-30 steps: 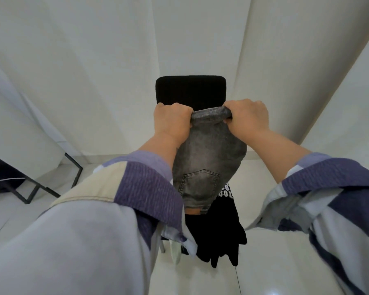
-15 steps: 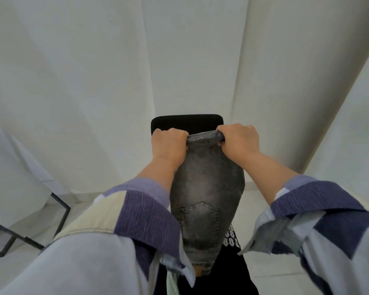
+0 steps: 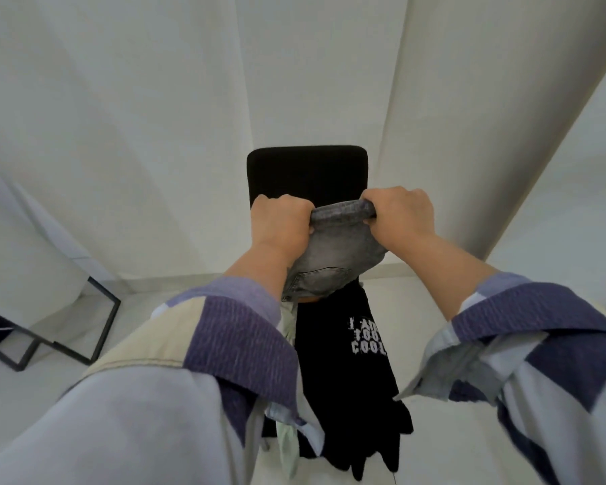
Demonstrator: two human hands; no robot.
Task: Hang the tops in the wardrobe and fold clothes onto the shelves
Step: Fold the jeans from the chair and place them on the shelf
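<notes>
A folded pair of grey washed jeans [image 3: 333, 253] hangs in the air in front of me, a back pocket facing me. My left hand [image 3: 280, 222] grips its top edge on the left and my right hand [image 3: 399, 218] grips it on the right, both with fingers curled over the fold. Under the jeans a black top with white lettering [image 3: 350, 355] drapes over a seat, and a pale green garment [image 3: 289, 446] hangs beside it. A black chair back [image 3: 307, 171] stands behind my hands.
White curtains [image 3: 154, 134] fill the background on all sides. A black metal frame [image 3: 98, 327] stands on the pale floor at the left. My striped purple and cream sleeves cover the lower corners of the view.
The jeans have bunched up shorter between my hands, which still grip the top fold. The view tilted down, so the black top and its lettering show again below the jeans.
</notes>
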